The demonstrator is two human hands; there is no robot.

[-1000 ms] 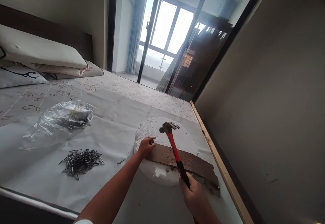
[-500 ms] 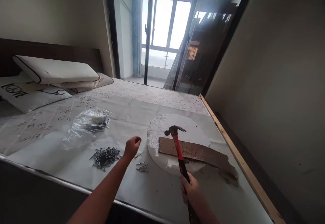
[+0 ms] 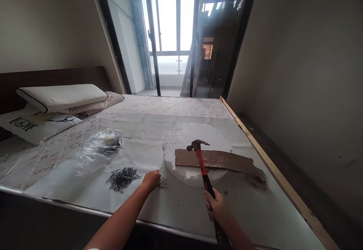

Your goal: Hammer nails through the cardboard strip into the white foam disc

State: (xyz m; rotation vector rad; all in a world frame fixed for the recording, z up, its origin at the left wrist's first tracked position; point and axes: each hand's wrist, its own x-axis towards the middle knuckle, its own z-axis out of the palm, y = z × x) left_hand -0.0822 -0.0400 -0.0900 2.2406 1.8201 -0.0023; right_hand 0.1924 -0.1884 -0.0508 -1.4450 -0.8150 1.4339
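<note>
My right hand point(image 3: 217, 206) grips a claw hammer point(image 3: 202, 166) by its red and black handle. Its head hovers over, or rests on, a brown cardboard strip point(image 3: 224, 161) dotted with small holes or bits; I cannot tell which. The strip lies across a round white foam disc point(image 3: 195, 134), its right end sticking out past the edge. My left hand point(image 3: 151, 181) is closed beside a few loose nails point(image 3: 162, 183), partly covering them; whatever its fingers hold is hidden. Left of it lies a heap of nails point(image 3: 123, 178).
A clear plastic bag point(image 3: 100, 144) with dark contents lies behind the nail heap. Everything rests on a pale sheet point(image 3: 141, 129) over a mattress. A wooden rail point(image 3: 272, 166) runs along the right side. Pillows point(image 3: 65, 97) are stacked at the far left.
My left hand has come down and slightly right, from beside the disc to the few loose nails. The hammer stays in my right hand over the strip. The camera view has tilted.
</note>
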